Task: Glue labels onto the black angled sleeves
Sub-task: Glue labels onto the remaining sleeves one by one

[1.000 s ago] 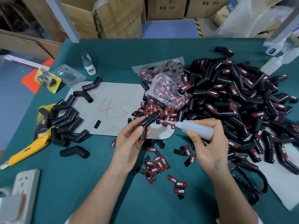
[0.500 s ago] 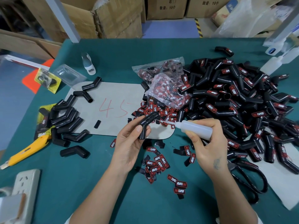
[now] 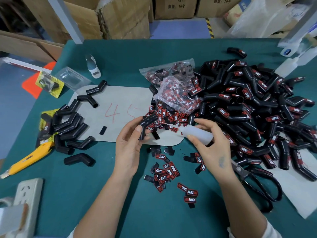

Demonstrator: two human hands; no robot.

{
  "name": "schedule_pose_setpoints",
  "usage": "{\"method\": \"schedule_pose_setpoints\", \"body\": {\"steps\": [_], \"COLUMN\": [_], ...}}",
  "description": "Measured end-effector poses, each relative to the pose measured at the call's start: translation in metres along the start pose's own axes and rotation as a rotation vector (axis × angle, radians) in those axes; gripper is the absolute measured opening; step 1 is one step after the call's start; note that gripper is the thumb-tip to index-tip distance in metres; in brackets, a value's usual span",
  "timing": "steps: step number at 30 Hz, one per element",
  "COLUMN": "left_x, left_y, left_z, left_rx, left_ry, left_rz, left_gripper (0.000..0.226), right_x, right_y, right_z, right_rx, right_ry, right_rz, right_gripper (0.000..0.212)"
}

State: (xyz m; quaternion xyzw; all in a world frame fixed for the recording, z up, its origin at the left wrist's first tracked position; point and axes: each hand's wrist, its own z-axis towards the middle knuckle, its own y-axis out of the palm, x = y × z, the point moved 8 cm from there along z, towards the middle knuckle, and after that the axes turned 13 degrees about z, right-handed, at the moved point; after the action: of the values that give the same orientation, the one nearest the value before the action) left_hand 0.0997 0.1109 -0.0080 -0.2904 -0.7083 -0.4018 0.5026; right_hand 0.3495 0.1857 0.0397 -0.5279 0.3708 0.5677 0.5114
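Note:
My left hand [image 3: 128, 148] grips a black angled sleeve [image 3: 147, 125] above the table's middle, thumb pressed on its bend. My right hand [image 3: 211, 146] holds a small translucent glue bottle [image 3: 197, 133], its thin nozzle pointing left at the sleeve's upper arm. Loose red-and-black labels [image 3: 165, 172] lie scattered under and in front of my hands. A big heap of labelled sleeves [image 3: 248, 109] covers the right side. Several unlabelled sleeves [image 3: 68, 124] lie at the left.
A grey mat marked 45 [image 3: 116, 107] lies mid-table. A clear bag of labels [image 3: 173, 90] sits behind my hands. Black scissors [image 3: 260, 184] lie at the right, a yellow utility knife [image 3: 25, 158] and a power strip [image 3: 27, 191] at the left. Cardboard boxes [image 3: 120, 18] stand beyond the table.
The glue bottle's nozzle has edged left, closer to the sleeve. My left hand keeps the sleeve in nearly the same spot.

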Motion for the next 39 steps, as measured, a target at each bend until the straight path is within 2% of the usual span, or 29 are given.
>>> {"method": "schedule_pose_setpoints", "body": {"steps": [2,7,15,22,25,27,29,30,31,32,34,35,39], "left_x": [0.001,0.003,0.0,-0.002,-0.001,-0.001,-0.001,-0.001,0.001,0.002,0.004,0.004,0.007], "left_y": [-0.003,-0.001,-0.007,-0.007,-0.007,-0.007,-0.006,-0.005,-0.004,-0.002,0.001,0.003,0.007], "left_z": [0.002,0.005,0.009,0.009,0.01,0.009,0.009,0.008,0.008,0.007,0.006,0.005,0.004], "left_rx": [0.016,0.013,0.035,0.016,0.019,0.02,0.022,0.024,0.025,0.025,0.022,0.016,-0.044], "left_ry": [0.014,0.021,0.075,0.105,0.11,0.105,0.089,0.083,0.081,0.081,0.087,0.09,0.1], "left_rz": [0.041,0.084,0.231,0.302,0.293,0.284,0.254,0.234,0.213,0.193,0.171,0.164,0.134], "left_gripper": [0.023,0.032,0.039,0.025,0.029,0.028,0.026,0.026,0.025,0.025,0.027,0.029,0.036], "right_x": [0.003,0.004,0.012,0.014,0.009,-0.017,-0.055,-0.065,-0.067,-0.065,-0.043,-0.029,0.0], "right_y": [0.005,0.016,0.007,0.003,0.002,-0.005,-0.004,0.003,0.015,0.03,0.061,0.071,0.087], "right_z": [0.0,-0.004,-0.002,-0.002,-0.002,-0.003,-0.024,-0.037,-0.046,-0.05,-0.049,-0.047,-0.038], "right_rx": [-0.04,-0.135,-0.152,-0.129,-0.119,0.035,0.204,0.208,0.138,0.025,-0.19,-0.256,-0.338], "right_ry": [-0.027,-0.092,-0.012,0.041,0.011,-0.174,-0.556,-0.703,-0.78,-0.79,-0.69,-0.615,-0.396], "right_rz": [-0.112,-0.325,-0.353,-0.443,-0.486,-0.494,-0.456,-0.411,-0.372,-0.368,-0.49,-0.576,-0.728], "right_gripper": [0.047,0.038,0.023,0.026,0.04,0.05,0.036,0.025,0.017,0.019,0.031,0.03,0.014]}}
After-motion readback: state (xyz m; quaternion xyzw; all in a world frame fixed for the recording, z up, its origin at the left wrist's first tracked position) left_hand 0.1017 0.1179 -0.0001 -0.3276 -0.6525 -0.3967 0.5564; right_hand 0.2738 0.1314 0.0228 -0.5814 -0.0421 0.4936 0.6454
